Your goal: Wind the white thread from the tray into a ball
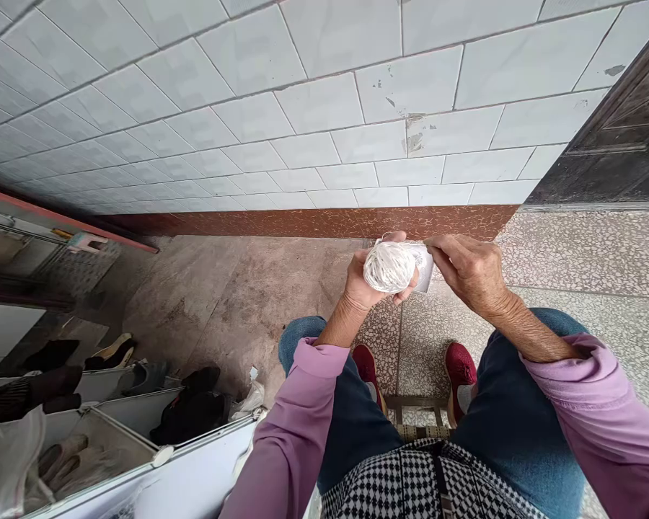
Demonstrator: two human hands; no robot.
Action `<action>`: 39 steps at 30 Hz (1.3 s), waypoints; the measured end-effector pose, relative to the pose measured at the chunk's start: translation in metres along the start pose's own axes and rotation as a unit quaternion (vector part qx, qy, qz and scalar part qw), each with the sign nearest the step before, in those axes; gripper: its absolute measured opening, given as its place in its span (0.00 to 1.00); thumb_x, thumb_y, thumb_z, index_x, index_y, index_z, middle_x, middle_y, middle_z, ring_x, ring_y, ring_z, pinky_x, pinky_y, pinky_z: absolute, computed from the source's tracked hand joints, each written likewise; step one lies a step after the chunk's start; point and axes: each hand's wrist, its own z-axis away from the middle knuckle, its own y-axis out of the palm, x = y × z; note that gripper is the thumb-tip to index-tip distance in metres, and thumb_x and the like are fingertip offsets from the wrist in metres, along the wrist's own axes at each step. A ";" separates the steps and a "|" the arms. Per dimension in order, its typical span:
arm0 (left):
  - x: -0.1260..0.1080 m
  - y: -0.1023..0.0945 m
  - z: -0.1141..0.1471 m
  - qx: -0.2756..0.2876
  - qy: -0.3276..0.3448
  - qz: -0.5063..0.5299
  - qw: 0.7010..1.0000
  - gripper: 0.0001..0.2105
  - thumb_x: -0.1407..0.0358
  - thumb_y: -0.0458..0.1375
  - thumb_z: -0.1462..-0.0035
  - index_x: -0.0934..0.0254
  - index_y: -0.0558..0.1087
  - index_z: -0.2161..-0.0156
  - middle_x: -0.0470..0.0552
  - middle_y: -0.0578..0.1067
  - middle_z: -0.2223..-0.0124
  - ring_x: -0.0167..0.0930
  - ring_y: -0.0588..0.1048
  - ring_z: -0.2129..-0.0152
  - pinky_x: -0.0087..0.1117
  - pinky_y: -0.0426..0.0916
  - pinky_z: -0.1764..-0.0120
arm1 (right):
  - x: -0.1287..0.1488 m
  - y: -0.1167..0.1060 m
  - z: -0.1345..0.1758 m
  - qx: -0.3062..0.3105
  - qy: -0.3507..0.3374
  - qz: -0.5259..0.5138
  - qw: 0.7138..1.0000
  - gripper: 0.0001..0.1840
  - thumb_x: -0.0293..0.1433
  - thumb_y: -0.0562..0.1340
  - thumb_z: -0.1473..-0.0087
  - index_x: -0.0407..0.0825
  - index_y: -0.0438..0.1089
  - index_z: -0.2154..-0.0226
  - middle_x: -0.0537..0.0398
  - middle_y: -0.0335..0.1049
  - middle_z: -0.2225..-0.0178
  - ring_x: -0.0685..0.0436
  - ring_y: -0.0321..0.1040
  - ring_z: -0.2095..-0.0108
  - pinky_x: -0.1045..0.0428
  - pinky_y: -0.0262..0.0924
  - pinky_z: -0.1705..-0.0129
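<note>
A ball of white string (390,267) rests in my left hand (360,282), whose fingers and thumb curl round it from behind and beneath. Just to the right, my right hand (468,270) is closed, with thumb and forefinger pinched together close to the ball. Whatever lies in that pinch is too thin to make out. Beyond and below the ball, a white box or tray (425,270) with a grey pattern shows partly. The ball and my left hand hide the rest of it.
A tiled wall (324,144) rises in front, with a dark door (616,137) at the right. At the lower left stands a shelf unit (195,461) holding shoes and dark cloth. My red shoes (459,371) are on the speckled floor around a low stool (416,414).
</note>
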 end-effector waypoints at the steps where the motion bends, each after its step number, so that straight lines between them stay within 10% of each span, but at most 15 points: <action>1: 0.000 -0.001 0.000 0.013 -0.005 0.004 1.000 0.41 0.31 0.67 0.56 0.59 0.77 0.45 0.53 0.78 0.72 0.33 0.73 0.86 0.30 0.66 0.85 | -0.001 -0.001 -0.001 -0.005 0.014 -0.022 1.000 0.17 0.35 0.57 0.27 0.48 0.80 0.60 0.47 0.80 0.68 0.44 0.74 0.69 0.48 0.63 0.66; 4: -0.003 -0.005 0.002 0.040 -0.042 0.005 0.998 0.35 0.33 0.68 0.56 0.60 0.77 0.54 0.53 0.78 0.75 0.36 0.73 0.88 0.31 0.65 0.87 | -0.006 -0.008 -0.004 0.032 0.092 -0.183 0.978 0.13 0.37 0.61 0.30 0.48 0.79 0.61 0.48 0.80 0.68 0.45 0.75 0.69 0.50 0.64 0.68; 11: -0.010 -0.009 0.007 -0.005 -0.063 -0.035 0.997 0.33 0.34 0.68 0.58 0.62 0.78 0.60 0.50 0.77 0.76 0.32 0.72 0.88 0.30 0.66 0.85 | -0.007 -0.014 -0.011 0.227 0.241 -0.551 0.766 0.27 0.53 0.68 0.36 0.47 0.77 0.52 0.48 0.81 0.65 0.49 0.73 0.75 0.55 0.58 0.81; 19: -0.012 -0.008 0.009 0.051 -0.148 -0.062 0.986 0.35 0.36 0.72 0.62 0.64 0.79 0.58 0.58 0.80 0.69 0.38 0.77 0.82 0.35 0.70 0.82 | -0.004 -0.005 -0.009 0.311 0.237 -0.571 0.722 0.31 0.58 0.66 0.35 0.47 0.76 0.69 0.69 0.48 0.86 0.57 0.38 0.84 0.56 0.35 0.82; 30: -0.004 -0.018 0.009 0.036 -0.129 -0.073 0.988 0.42 0.31 0.67 0.59 0.64 0.78 0.51 0.56 0.79 0.71 0.41 0.78 0.82 0.35 0.70 0.82 | -0.003 -0.005 -0.008 0.214 0.183 -0.527 0.802 0.26 0.54 0.69 0.36 0.48 0.75 0.67 0.57 0.72 0.74 0.54 0.63 0.77 0.56 0.52 0.79; 39: 0.002 -0.015 0.008 0.061 -0.128 -0.061 0.988 0.41 0.33 0.65 0.53 0.66 0.75 0.46 0.62 0.82 0.67 0.43 0.80 0.81 0.36 0.72 0.82 | -0.004 -0.001 -0.007 0.168 0.124 -0.440 0.874 0.27 0.55 0.64 0.32 0.49 0.70 0.69 0.60 0.66 0.76 0.54 0.60 0.77 0.55 0.53 0.76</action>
